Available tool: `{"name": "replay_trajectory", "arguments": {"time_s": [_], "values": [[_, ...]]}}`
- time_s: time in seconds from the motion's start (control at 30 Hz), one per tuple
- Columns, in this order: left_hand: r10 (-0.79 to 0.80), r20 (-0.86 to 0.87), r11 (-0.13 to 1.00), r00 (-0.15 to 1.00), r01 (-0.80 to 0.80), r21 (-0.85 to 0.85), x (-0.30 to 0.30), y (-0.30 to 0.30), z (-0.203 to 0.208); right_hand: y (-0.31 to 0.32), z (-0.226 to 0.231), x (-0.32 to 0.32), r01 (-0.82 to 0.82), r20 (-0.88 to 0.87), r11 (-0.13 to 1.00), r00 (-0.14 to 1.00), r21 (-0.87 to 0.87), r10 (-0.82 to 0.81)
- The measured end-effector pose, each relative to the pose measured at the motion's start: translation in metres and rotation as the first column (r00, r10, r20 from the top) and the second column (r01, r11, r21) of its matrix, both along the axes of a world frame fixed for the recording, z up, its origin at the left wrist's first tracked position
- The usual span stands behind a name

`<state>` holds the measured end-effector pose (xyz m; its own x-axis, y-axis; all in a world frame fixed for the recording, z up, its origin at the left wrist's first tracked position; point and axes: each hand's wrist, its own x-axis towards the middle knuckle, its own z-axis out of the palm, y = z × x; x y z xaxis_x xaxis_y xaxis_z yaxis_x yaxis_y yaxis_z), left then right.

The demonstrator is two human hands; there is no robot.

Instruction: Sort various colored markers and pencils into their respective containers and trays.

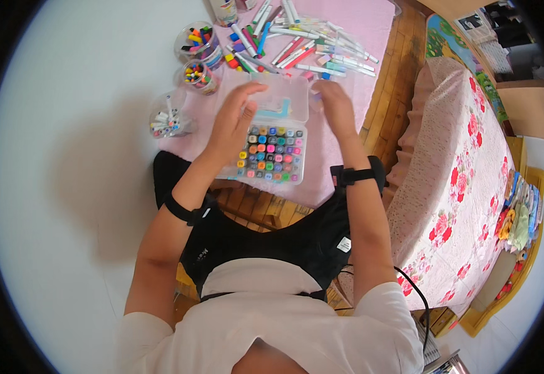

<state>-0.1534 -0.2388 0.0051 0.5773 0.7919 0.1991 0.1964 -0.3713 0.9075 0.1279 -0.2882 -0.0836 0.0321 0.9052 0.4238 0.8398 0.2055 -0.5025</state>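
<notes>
A clear plastic marker case (pixel 302 171) lies with its lid (pixel 297 90) folded back on the pink-covered table in front of me. Several markers (pixel 270 149) stand upright in it, their coloured ends facing up. My left hand (pixel 231 124) is over the left side of the case, fingers bent and the thumb apart, holding nothing I can see. Just beyond the lid's right edge is my right hand (pixel 337 109), its fingers curled in and slightly blurred. A small pale, bluish blur shows at those fingertips; I cannot make out what it is.
A pile of loose markers (pixel 303 47) spreads over the far part of the pink tablecloth (pixel 381 25). Tubs of pens (pixel 200 47) and a clear cup of white markers (pixel 169 121) stand at the left, beside a white wall. A flower-patterned cover (pixel 452 187) drapes furniture at the right.
</notes>
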Motion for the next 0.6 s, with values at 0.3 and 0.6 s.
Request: {"name": "replay_trajectory", "arguments": {"time_s": [0.3,0.6], "values": [[0.185,-0.06,0.981,0.981,-0.18,0.076,-0.064,-0.011,-0.05,-0.041,0.149,-0.102,0.158,-0.554,0.973,0.832,0.167,-0.04],[0.151,0.11,0.987,0.982,-0.157,0.046,-0.063,-0.012,-0.066,-0.053,0.099,-0.198,-0.212,0.022,0.976,0.977,0.05,0.212]]}}
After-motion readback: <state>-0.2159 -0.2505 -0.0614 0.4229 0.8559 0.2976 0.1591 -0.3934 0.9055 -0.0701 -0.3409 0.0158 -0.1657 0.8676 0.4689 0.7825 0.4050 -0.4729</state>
